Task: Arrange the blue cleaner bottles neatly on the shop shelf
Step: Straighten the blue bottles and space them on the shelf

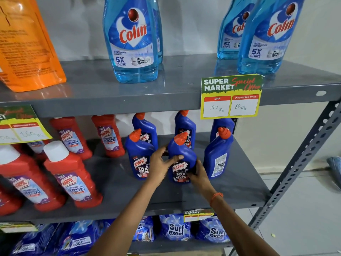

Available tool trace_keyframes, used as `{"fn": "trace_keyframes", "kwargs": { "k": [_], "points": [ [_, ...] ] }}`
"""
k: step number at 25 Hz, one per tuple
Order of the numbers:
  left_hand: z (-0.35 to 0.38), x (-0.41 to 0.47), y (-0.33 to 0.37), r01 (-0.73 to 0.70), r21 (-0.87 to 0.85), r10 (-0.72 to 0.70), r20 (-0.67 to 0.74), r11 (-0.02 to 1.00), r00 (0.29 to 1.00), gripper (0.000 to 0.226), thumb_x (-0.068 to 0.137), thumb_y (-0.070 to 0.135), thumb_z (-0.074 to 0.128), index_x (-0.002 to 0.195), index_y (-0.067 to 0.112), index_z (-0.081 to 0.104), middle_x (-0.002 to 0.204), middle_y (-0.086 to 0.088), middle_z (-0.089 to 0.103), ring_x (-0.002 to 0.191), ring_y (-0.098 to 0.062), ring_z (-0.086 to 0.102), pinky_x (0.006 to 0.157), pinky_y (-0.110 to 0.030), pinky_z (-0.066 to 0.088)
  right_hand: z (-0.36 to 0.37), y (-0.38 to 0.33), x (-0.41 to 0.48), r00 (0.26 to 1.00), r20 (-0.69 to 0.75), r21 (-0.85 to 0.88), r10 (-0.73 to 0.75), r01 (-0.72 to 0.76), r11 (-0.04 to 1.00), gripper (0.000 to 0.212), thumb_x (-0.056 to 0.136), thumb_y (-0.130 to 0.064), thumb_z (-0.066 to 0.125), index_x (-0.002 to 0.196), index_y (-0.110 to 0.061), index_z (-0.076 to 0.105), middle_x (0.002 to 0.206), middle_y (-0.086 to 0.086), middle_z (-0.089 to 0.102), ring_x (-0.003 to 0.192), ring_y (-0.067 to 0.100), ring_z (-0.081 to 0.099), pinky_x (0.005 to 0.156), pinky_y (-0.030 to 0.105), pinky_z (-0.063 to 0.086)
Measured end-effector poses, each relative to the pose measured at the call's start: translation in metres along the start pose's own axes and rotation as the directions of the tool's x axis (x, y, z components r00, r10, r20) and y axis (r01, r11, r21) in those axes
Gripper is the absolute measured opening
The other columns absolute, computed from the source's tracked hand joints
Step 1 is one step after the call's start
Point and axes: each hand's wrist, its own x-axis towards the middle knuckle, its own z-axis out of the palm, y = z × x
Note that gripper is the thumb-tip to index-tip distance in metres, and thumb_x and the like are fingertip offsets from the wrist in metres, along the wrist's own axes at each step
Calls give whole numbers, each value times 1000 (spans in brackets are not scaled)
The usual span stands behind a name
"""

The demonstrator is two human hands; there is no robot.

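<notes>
Hands: L hand point(160, 164) + R hand point(199, 175) clasping blue Harpic bottle point(181, 154) | upright

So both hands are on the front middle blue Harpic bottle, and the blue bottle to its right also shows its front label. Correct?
Not quite. In the head view the left hand and right hand do hold the front middle blue Harpic bottle, but the blue bottle to its right is turned around, showing its back label.
</notes>
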Motion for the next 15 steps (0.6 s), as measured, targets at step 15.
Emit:
{"fn": "trace_keyframes", "kwargs": {
  "k": [15],
  "points": [
    [46,-22,34,-354,583,431,7,732,902,87,85,60,40,146,12,-1,155,-11,2,144,-24,4,116,-40,16,-29,-41,-33,679,-580,-235,-451,390,890,54,75,10,31,123,-9,46,125,16,49,117,24,49,100,32,43]
  ]
}}
